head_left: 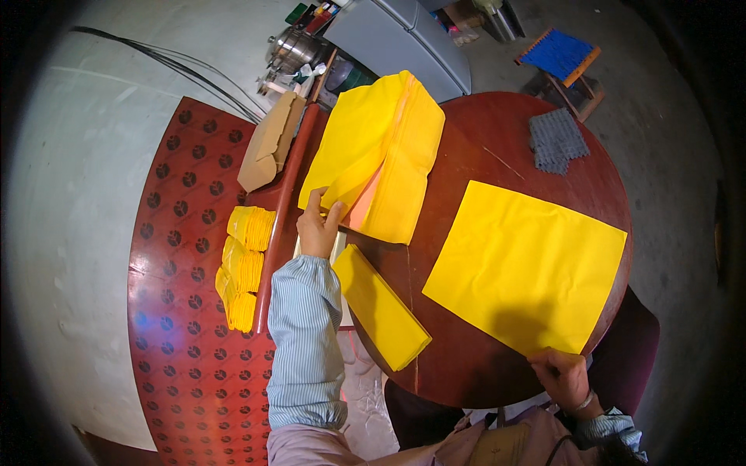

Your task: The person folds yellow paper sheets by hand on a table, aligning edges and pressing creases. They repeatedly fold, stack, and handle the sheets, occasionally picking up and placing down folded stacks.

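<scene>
My left hand [317, 225] pinches the near edge of a top sheet on the big stack of yellow paper sheets [381, 151] at the far left of the round dark red table [482, 124]. My right hand [566, 375] grips the near corner of a single flat yellow sheet [524, 264] spread on the table's right side. A folded yellow strip of paper [379, 304] lies between my arms, hanging over the table's near left edge.
A red board with dark dots [179, 311] left of the table carries several stacks of folded yellow paper [242, 268] and a brown paper package [268, 144]. A grey mesh pad [556, 140] lies at the table's far right. Beyond stand a blue-topped stool [561, 56], grey cabinet [408, 39] and metal pot [294, 50].
</scene>
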Available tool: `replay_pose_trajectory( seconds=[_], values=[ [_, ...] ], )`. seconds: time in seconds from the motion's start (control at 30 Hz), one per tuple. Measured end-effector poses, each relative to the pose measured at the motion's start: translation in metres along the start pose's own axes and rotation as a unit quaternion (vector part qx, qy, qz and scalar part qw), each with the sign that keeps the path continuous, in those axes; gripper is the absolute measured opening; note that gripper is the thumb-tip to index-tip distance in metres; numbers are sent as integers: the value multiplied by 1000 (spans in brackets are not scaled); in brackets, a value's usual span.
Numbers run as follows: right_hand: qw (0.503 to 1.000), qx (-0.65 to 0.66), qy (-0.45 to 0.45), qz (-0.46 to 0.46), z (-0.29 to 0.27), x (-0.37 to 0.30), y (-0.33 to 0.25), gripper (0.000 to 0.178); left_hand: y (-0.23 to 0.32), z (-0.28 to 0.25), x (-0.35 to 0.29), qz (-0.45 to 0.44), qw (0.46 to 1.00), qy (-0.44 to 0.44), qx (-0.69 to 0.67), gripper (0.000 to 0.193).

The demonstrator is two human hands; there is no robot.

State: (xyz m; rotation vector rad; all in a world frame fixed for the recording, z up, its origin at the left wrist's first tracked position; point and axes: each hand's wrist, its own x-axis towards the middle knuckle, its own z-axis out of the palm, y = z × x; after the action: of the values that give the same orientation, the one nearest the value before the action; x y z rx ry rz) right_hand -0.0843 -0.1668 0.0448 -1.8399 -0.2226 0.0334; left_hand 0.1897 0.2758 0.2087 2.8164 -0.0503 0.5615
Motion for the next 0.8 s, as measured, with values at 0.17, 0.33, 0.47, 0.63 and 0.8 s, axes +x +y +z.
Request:
replay_pose_trajectory(
  seconds=[0.17,0.33,0.47,0.63,0.8],
  values=[
    [999,2,-32,42,-3,-2,0,8,15,-1,-9,-49,998,12,-43,45],
    [998,1,-43,50,-5,-2,-3,8,13,7,-13,138,987,79,-22,34],
    [997,-4,-47,54,-4,-1,-3,7,1,11,-17,115,989,35,-86,22],
    [998,-6,-44,47,-2,0,-3,7,-4,7,-16,95,993,36,-63,17],
    [996,2,-46,72,-1,-2,0,8,4,1,-20,37,995,-43,-84,19]
  ],
)
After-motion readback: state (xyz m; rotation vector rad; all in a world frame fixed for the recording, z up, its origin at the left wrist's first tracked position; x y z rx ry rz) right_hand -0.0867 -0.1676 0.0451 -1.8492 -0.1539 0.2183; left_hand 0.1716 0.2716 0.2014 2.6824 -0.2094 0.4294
